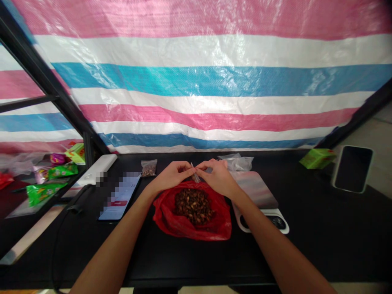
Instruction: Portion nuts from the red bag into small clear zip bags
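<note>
My left hand and my right hand meet above the far rim of a red plastic bag, thumbs and fingers pinched together. Between them is a small clear plastic bag, mostly hidden by the fingers; whether anything is inside it I cannot tell. Below, the red plastic bag lies wide with its mouth spread. Loose brown dried pieces, like seeds or husks, are heaped in it. A small clear bag of similar brown pieces lies beyond my left wrist.
Right of the red bag sits a white kitchen scale, partly under my right forearm, with clear bags behind it. A phone lies left. At the right stand a green box and an upright phone-like device. A power strip lies far left.
</note>
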Demonstrator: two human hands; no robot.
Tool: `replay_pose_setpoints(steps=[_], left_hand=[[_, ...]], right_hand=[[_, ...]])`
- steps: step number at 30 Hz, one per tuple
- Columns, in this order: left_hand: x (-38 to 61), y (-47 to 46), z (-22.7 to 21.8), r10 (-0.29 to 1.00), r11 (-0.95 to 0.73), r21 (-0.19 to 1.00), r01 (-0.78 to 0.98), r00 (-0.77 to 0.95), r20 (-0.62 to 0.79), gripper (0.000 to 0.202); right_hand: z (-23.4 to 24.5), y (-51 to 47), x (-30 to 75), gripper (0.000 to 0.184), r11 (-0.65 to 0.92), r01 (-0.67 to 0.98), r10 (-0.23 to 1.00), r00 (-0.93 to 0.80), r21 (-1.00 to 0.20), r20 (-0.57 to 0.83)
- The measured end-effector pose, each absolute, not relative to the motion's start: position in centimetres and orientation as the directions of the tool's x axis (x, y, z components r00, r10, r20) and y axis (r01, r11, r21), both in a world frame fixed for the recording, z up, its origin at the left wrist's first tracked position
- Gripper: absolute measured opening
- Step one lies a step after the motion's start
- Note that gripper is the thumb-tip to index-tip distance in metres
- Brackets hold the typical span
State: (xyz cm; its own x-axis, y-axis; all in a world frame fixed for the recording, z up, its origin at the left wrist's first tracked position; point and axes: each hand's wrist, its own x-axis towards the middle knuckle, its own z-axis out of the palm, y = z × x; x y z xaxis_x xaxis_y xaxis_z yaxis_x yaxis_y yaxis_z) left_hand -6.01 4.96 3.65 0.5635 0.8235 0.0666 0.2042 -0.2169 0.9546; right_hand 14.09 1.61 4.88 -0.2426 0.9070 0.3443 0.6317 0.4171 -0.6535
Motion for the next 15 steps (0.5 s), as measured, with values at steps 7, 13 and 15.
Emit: replay_pose_setpoints(steps=[7, 13, 15], left_hand=[[-6.8, 5.1, 3.9, 0.76, -0.17, 0.979, 0.117, 0.648, 0.055, 0.035], [-6.6, 4.8, 4.3, 0.75, -0.163, 0.985, 0.059, 0.656, 0.085, 0.024], [-6.4, 4.8, 4.3, 0.762, -0.192, 0.978, 0.076, 0.639, 0.1, 0.016]], right_hand=[[5.9, 1.0, 14.0, 0.026, 0.454, 0.558, 0.891, -0.298, -0.695, 0.343], [5.8, 0.9, 13.7, 0.023, 0.427, 0.607, 0.904, -0.263, -0.67, 0.338], [5.4, 1.0, 13.6, 0.016, 0.399, 0.682, 0.91, -0.211, -0.612, 0.358]])
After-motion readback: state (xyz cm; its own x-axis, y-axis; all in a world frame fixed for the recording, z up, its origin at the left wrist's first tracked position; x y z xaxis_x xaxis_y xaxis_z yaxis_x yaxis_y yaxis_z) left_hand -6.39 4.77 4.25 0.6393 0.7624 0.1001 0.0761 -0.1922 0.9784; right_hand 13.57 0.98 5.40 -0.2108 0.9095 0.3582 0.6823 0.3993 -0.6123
